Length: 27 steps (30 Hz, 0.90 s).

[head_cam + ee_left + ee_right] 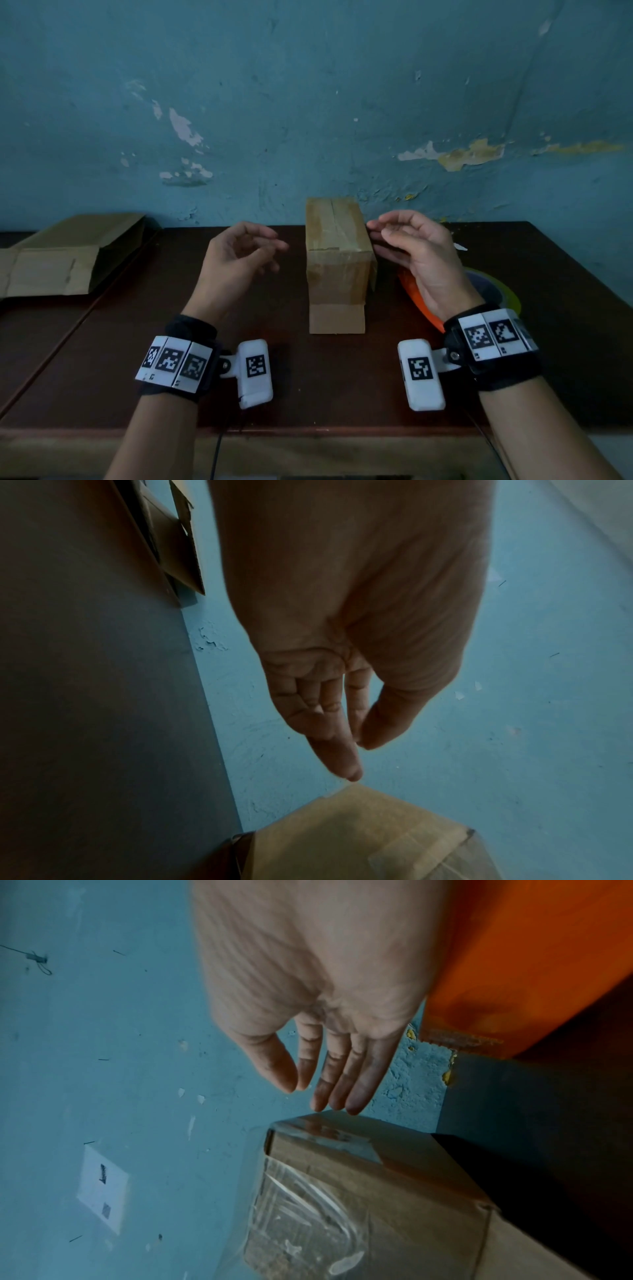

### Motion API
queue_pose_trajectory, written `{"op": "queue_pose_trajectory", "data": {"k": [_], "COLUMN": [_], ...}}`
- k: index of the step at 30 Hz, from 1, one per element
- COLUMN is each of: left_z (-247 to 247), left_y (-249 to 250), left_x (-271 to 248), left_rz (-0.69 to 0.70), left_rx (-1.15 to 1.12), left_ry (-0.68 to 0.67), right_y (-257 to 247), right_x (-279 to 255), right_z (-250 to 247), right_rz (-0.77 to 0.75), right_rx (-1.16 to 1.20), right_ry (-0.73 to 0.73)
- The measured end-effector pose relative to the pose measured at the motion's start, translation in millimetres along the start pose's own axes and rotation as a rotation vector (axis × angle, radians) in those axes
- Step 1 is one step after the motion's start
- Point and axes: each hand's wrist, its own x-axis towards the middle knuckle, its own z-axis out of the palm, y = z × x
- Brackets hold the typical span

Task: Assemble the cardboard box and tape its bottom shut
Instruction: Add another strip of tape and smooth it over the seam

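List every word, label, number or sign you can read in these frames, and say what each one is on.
No readable words or numbers anywhere.
Wristbands: black-and-white square code patterns only, no text.
White wrist camera housings: one code pattern each, no text.
White sheet on the blue wall: dark marks, too blurred to read.
Taped cardboard box: plain, no print.
Flat cardboard: no print visible.

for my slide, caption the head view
Both open hands, left hand and right hand, flank a taped cardboard box.

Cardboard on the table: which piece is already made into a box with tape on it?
The box between the hands: it stands upright with clear tape over its top seam. The other cardboard, far left, lies flat and unfolded, showing no tape.
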Motion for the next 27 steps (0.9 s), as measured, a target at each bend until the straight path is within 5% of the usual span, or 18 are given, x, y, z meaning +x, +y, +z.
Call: {"op": "queue_pose_trajectory", "data": {"k": [16,27], "left_z": [-4,-9], "left_y": [0,-10], "left_x": [-6,-2], "left_rz": [-0.062,-0.348], "left_rx": [0.16,0.45], "left_ry": [0.064,-0.114], "right_y": [2,3], "right_x": [1,1], "right_z": [0,0], "right_rz": [0.001,0.006], "right_rx": [-0.003,-0.002], "right_ry": [-0.001,-0.011]}}
